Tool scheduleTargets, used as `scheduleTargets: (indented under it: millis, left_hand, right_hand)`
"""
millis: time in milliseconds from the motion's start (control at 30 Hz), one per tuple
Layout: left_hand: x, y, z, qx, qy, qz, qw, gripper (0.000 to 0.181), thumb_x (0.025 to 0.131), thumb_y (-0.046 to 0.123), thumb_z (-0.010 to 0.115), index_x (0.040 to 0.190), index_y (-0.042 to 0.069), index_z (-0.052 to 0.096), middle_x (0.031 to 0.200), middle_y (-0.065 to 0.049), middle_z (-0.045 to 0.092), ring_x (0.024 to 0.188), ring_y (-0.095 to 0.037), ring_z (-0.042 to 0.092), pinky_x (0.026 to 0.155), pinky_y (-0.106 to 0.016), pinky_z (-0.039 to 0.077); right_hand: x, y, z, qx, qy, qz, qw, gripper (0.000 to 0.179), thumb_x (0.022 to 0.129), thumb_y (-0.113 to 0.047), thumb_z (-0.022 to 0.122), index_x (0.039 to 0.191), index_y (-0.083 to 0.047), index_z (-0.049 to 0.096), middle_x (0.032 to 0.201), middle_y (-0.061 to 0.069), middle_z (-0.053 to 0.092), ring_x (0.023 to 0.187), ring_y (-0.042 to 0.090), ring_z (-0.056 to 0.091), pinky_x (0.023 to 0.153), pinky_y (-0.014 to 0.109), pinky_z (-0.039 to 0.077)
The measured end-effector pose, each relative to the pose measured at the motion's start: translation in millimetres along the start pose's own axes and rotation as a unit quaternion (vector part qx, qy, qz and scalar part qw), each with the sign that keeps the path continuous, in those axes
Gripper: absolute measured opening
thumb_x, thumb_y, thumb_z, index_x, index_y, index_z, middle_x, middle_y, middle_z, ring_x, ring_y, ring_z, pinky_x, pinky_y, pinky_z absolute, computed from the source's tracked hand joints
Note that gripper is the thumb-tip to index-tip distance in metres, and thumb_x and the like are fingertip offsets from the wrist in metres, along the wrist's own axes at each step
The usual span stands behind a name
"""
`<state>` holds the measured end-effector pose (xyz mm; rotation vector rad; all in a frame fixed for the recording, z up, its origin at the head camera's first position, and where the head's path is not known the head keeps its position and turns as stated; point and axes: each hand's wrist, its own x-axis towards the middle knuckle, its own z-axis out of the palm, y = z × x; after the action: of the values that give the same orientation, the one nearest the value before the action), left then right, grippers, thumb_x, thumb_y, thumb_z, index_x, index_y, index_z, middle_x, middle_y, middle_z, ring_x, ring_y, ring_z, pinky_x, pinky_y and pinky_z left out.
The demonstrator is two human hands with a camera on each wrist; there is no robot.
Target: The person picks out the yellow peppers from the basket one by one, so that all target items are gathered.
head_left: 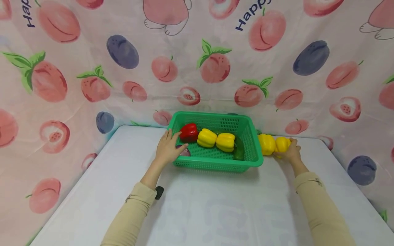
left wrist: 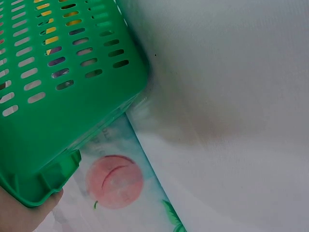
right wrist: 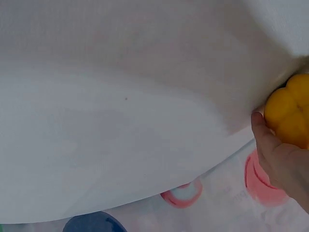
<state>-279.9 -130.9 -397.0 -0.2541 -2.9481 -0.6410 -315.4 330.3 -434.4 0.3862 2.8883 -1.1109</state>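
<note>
My left hand [head_left: 167,150] grips the left rim of a green plastic basket [head_left: 215,164], thumb toward the inside; the left wrist view shows its fingers at the rim's underside. Inside lie a red bell pepper [head_left: 189,133], two yellow bell peppers [head_left: 207,138], a dark green cucumber-like vegetable [head_left: 238,150] and a purple onion [head_left: 184,151], partly hidden by the hand and front wall. To the right of the basket, my right hand [head_left: 290,152] holds a yellow bell pepper [head_left: 282,144], fingers around its far side. Another yellow bell pepper [head_left: 266,144] sits between it and the basket.
The basket stands near the back edge of a white-covered table [head_left: 215,208]. A fruit-print cloth [head_left: 141,75] hangs behind and at the sides. A black band [head_left: 159,193] shows at the left wrist.
</note>
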Motion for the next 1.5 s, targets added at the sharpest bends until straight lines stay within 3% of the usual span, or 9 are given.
scheduleTargets:
  millis: [200,567,800,1067,1500]
  left_hand:
    - [-0.2,1.6,-2.0,0.0,-0.002,-0.001,1.0,0.068,0.092,0.05,0.05,0.146,0.012,0.035,0.154,-0.026,0.017,0.144,-0.041,0.012,0.118,-0.052,0.015]
    - [1.5,-0.8,-2.2,-0.005,0.001,-0.004,1.0,0.067,0.092,0.05,0.05,0.146,0.011,0.035,0.154,-0.026,0.017,0.144,-0.041,0.012,0.118,-0.053,0.014]
    - [0.2,-2.1,-0.4,-0.006,-0.003,-0.003,1.0,0.068,0.092,0.051,0.049,0.146,0.011,0.034,0.154,-0.026,0.015,0.144,-0.042,0.011,0.117,-0.054,0.014]
    - [0.9,-1.1,-2.2,-0.003,-0.003,-0.003,1.0,0.067,0.093,0.051,0.048,0.146,0.011,0.034,0.154,-0.026,0.016,0.144,-0.041,0.013,0.118,-0.052,0.014]
    - [-0.5,0.5,-0.8,-0.001,-0.007,-0.002,1.0,0.066,0.093,0.049,0.048,0.146,0.012,0.033,0.154,-0.026,0.016,0.144,-0.041,0.012,0.118,-0.051,0.013]
  right_hand:
    - [-2.2,-2,-4,-0.012,-0.029,0.003,0.9995,0.098,0.082,-0.016,0.065,0.143,0.007,-0.009,0.134,0.051,0.009,0.121,0.066,0.021,0.106,0.068,0.021]
    - [-0.9,-5,-2,-0.026,-0.044,-0.015,0.9986,0.109,0.082,-0.022,0.067,0.145,0.003,-0.018,0.137,0.05,-0.004,0.122,0.069,0.014,0.103,0.073,0.019]
    - [-6.4,-5,-4,-0.062,-0.025,-0.039,0.997,0.102,0.081,-0.018,0.065,0.144,0.008,-0.01,0.134,0.051,0.003,0.117,0.069,0.019,0.099,0.072,0.025]
    - [-9.8,-5,-4,-0.069,0.002,-0.057,0.996,0.098,0.081,-0.018,0.066,0.144,0.01,-0.003,0.133,0.051,0.01,0.116,0.069,0.021,0.098,0.071,0.026]
    - [-24.5,-6,-2,-0.054,0.039,-0.087,0.994,0.092,0.082,-0.017,0.067,0.144,0.01,0.005,0.134,0.048,0.011,0.113,0.069,0.023,0.092,0.072,0.031]
